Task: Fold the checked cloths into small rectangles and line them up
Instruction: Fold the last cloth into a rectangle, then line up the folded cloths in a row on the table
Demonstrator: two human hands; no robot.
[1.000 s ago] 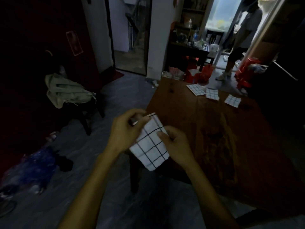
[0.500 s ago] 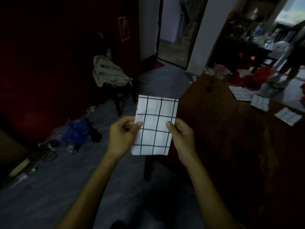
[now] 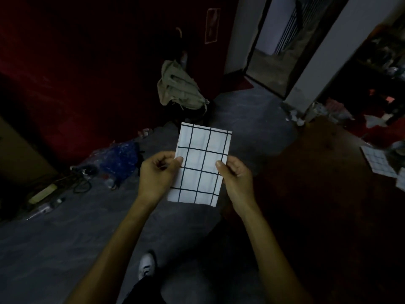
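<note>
A white checked cloth (image 3: 200, 163), folded into a flat upright rectangle, hangs in the air over the floor, left of the table. My left hand (image 3: 158, 173) pinches its left edge and my right hand (image 3: 235, 177) pinches its right edge, thumbs on the front. At the far right, a folded checked cloth (image 3: 378, 163) lies on the brown wooden table (image 3: 317, 183), and the corner of another (image 3: 401, 178) shows at the frame edge.
A chair with a beige garment (image 3: 178, 86) stands ahead by the dark red wall. A blue plastic bag (image 3: 116, 159), cables and bottles litter the grey floor at left. An open doorway (image 3: 276, 38) lies beyond. My shoe (image 3: 146, 266) shows below.
The cloth has gone from a tilted, half-folded shape to a flat upright rectangle held by both edges. My view has swung left, so the table and its folded cloths sit further right.
</note>
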